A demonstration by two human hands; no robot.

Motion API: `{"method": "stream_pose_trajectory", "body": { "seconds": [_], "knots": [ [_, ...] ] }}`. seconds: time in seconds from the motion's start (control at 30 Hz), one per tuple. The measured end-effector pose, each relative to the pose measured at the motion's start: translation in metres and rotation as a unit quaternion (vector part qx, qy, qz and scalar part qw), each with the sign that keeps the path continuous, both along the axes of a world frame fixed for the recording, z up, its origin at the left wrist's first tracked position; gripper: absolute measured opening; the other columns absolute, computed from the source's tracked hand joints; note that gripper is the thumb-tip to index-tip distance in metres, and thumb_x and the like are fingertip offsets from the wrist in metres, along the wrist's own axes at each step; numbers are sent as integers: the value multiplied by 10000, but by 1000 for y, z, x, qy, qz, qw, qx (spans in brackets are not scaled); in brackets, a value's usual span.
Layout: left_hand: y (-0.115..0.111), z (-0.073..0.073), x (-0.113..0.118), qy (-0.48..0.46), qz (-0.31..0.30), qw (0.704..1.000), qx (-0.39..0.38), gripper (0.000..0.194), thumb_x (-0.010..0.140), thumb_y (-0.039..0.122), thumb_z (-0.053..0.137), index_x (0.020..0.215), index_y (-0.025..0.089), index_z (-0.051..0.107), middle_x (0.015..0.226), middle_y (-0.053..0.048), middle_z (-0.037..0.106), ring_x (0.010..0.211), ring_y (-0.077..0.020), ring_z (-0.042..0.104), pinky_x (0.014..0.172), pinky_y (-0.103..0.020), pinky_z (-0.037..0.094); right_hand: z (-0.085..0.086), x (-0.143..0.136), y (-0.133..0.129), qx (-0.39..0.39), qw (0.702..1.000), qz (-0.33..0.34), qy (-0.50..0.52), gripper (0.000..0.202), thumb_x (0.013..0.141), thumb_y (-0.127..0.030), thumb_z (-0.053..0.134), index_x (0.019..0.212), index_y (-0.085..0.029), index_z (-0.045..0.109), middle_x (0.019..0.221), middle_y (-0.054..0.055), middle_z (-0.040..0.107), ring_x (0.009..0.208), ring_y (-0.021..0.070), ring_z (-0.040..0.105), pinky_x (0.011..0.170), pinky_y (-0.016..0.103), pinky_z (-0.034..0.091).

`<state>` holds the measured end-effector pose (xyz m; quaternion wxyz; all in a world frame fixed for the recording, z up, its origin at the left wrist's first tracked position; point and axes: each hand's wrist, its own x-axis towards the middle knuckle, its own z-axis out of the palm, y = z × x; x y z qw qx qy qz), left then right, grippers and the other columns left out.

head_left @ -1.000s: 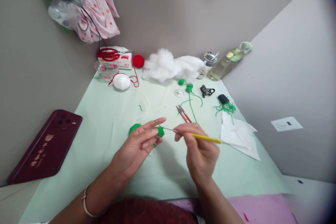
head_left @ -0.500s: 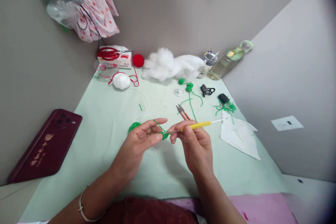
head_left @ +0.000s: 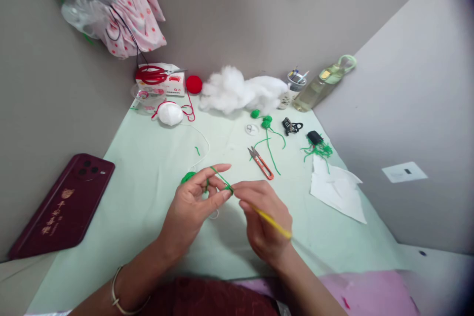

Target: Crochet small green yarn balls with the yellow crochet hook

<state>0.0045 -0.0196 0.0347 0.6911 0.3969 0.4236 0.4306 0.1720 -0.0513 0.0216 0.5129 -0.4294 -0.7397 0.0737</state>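
My left hand (head_left: 194, 202) pinches a small green crochet piece (head_left: 229, 189) between thumb and fingers. A strand of green yarn (head_left: 221, 176) runs taut from its raised index finger down to the piece. My right hand (head_left: 266, 219) is closed around a yellow-handled crochet hook (head_left: 272, 222), its handle slanting down to the right. The hook's tip meets the green piece, but the exact stitch is too small to make out. Partly hidden behind my left hand is a ball of green yarn (head_left: 188, 177). Orange thread snips (head_left: 262, 164) lie beyond my right hand.
White stuffing (head_left: 240, 91) sits along the back wall, beside red yarn (head_left: 194, 84) and white yarn (head_left: 170, 114). Small green crocheted pieces (head_left: 266, 122), a claw clip (head_left: 292, 126) and a bottle (head_left: 320, 86) are on the right. A maroon phone (head_left: 62, 205) lies left.
My right hand has turned and dropped slightly, swinging the hook's handle from pointing up right to pointing down right. The thread snips have come into full view.
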Motion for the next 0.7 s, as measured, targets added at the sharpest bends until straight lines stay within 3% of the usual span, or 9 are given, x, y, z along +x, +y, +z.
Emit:
{"method": "stream_pose_trajectory", "body": {
  "seconds": [0.1, 0.17, 0.23, 0.3, 0.37, 0.47, 0.57, 0.63, 0.7],
  "knots": [
    [0, 1, 4, -96, -26, 991, -84, 539, 833, 327, 876, 1345, 239, 733, 729, 52, 558, 653, -91, 436, 719, -233, 432, -7, -2, -2, 67, 994, -48, -65, 355, 1011, -129, 600, 1298, -297, 724, 1100, 98, 788, 982, 229, 762, 756, 364, 657],
    [2, 3, 4, -148, -39, 978, -145, 513, 836, 319, 868, 1317, 182, 753, 592, 100, 408, 564, -69, 321, 754, -236, 453, -5, -3, -1, 24, 999, -44, 1, 321, 1017, -138, 596, 1250, -296, 750, 1074, 90, 793, 958, 228, 766, 752, 370, 657],
    [5, 4, 4, -164, -34, 971, -168, 463, 843, 291, 854, 1280, 161, 774, 535, 129, 307, 530, -64, 242, 817, -252, 472, 1, -2, 1, -56, 989, -23, 134, 261, 1041, -162, 562, 1150, -268, 774, 966, 70, 788, 831, 202, 749, 715, 363, 644],
    [7, 6, 2, -152, -25, 977, -150, 444, 846, 266, 844, 1277, 182, 776, 539, 117, 374, 538, -67, 298, 855, -264, 472, 6, -2, 5, -119, 958, 8, 261, 238, 1062, -210, 545, 1060, -247, 780, 899, 51, 769, 719, 169, 709, 668, 341, 624],
    [7, 6, 2, -129, -31, 984, -115, 434, 843, 270, 843, 1268, 208, 777, 625, 72, 530, 611, -87, 446, 853, -275, 468, 9, -3, 9, -156, 936, 38, 312, 214, 1060, -255, 572, 1026, -239, 783, 920, 49, 773, 697, 154, 692, 649, 322, 611],
    [4, 4, 4, -95, -24, 993, -63, 422, 857, 300, 839, 1269, 242, 767, 845, 10, 690, 839, -146, 612, 891, -292, 467, 7, -6, 11, -158, 952, 29, 262, 197, 1047, -229, 597, 1035, -248, 792, 925, 41, 786, 712, 154, 691, 653, 310, 603],
    [1, 1, 7, -77, -1, 996, -37, 472, 861, 299, 851, 1317, 265, 735, 954, -3, 737, 958, -163, 634, 936, -288, 463, 1, -8, 7, -81, 985, -13, 152, 269, 1017, -125, 609, 1149, -278, 786, 987, 47, 790, 832, 173, 729, 731, 318, 621],
    [2, -1, 7, -92, -4, 994, -63, 481, 849, 289, 863, 1312, 253, 738, 906, 2, 730, 898, -145, 625, 890, -269, 472, -3, -7, 4, -20, 998, -24, 62, 378, 979, -81, 650, 1264, -303, 760, 1108, 71, 789, 968, 202, 749, 803, 337, 633],
    [4, 0, 7, -129, -27, 984, -120, 421, 843, 291, 864, 1247, 211, 778, 658, 56, 598, 647, -90, 512, 802, -255, 480, -3, -4, 2, 3, 999, -25, 28, 429, 968, -68, 656, 1305, -317, 746, 1149, 79, 786, 1002, 214, 755, 811, 342, 636]
  ]
}}
